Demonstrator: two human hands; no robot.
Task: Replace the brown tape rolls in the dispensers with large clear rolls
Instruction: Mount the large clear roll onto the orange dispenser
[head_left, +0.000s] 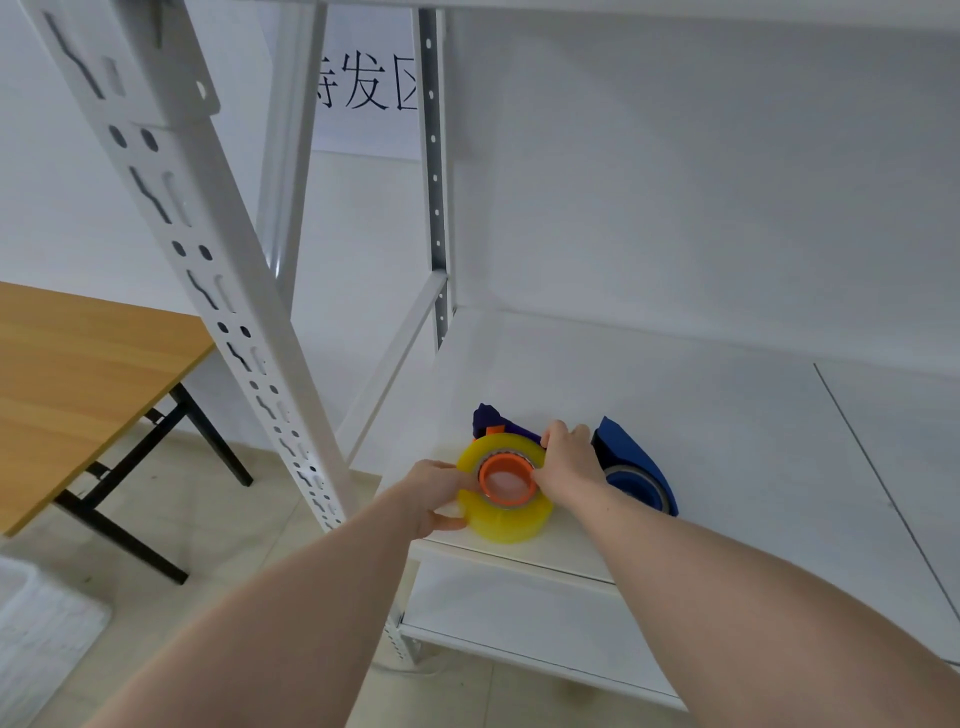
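Two bare forearms reach in from the bottom edge toward the front of a white shelf (701, 415). The left hand (434, 496) curls round the near-left side of a large clear roll (506, 519) of yellowish tape, thumb on the lower face and fingers along the rim. The right hand (569, 462) holds the roll's far-right side, its fingers bent over the top edge by the orange hub (506, 480) in the roll's middle. So both hands are clamped on the one roll, which sits near the shelf's front edge on a dark blue dispenser (493, 423) that shows just behind it. Just right of the right hand, a second blue dispenser (636, 465) lies on the shelf with a roll inside it; that roll's colour is hard to tell. Left of the shelf stands a white slotted upright (208, 270), and beyond it a wooden tabletop (78, 384) on black legs. On the far wall hangs a white sign (371, 83) with black characters.
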